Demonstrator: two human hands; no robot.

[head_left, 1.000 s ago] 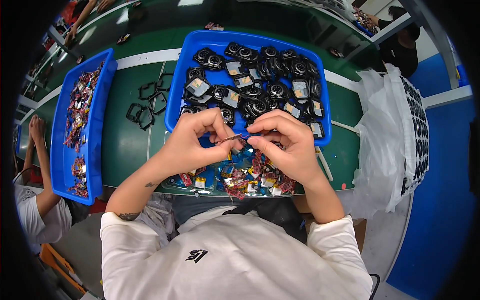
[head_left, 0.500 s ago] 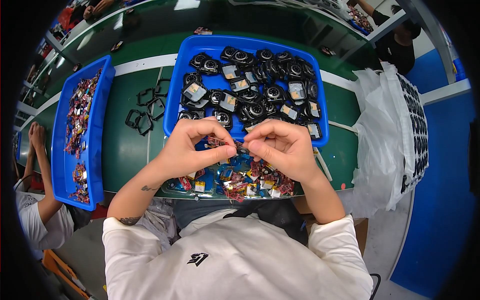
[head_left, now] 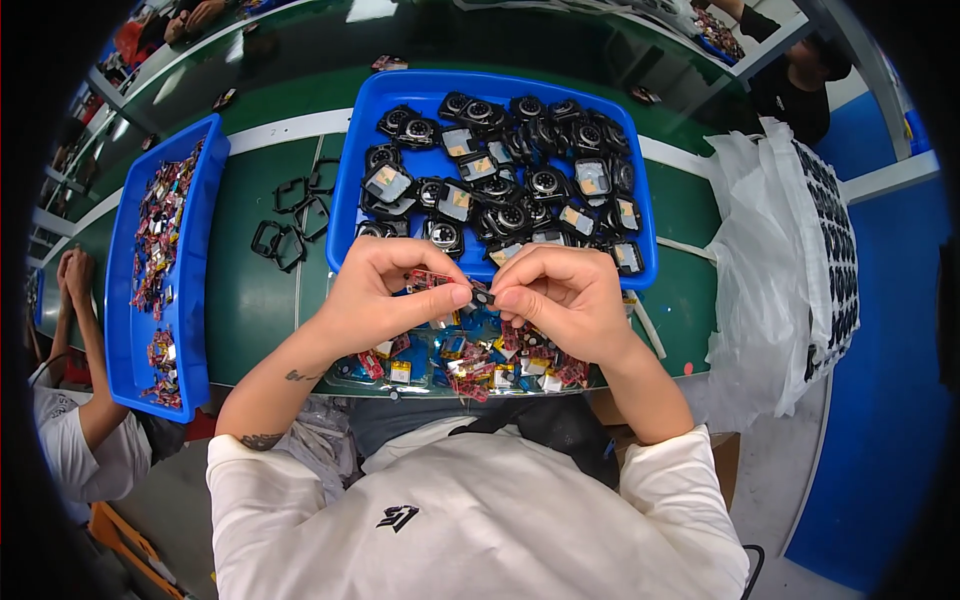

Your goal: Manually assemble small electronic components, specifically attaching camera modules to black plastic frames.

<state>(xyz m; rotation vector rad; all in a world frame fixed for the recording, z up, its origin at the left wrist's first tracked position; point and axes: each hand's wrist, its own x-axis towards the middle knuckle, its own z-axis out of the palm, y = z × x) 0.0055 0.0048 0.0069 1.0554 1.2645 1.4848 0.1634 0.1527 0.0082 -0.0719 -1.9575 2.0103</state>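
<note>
My left hand (head_left: 392, 292) and my right hand (head_left: 568, 296) meet over the near edge of the green table. Thumb and forefinger of each are pinched on a small black part (head_left: 482, 297) with a pale round spot, held between them. A red circuit board (head_left: 432, 280) shows under the curled fingers of my left hand; whether that hand holds it too I cannot make out. Below both hands lies a clear tray (head_left: 345, 372) with a heap of red circuit boards (head_left: 470, 382), yellow-and-silver battery cells and blue pieces.
Just beyond my hands stands a blue bin (head_left: 340, 190) of black watch cases (head_left: 505, 218). Several black frames (head_left: 290, 245) lie left of it. Another blue bin (head_left: 196, 300) holds more boards. On the right is a stack of trays (head_left: 825, 240) with plastic film (head_left: 755, 270). Co-workers sit around.
The small black part between my fingertips has come into clearer view as my right fingers shifted slightly. Boards on the far green belt have moved left.
</note>
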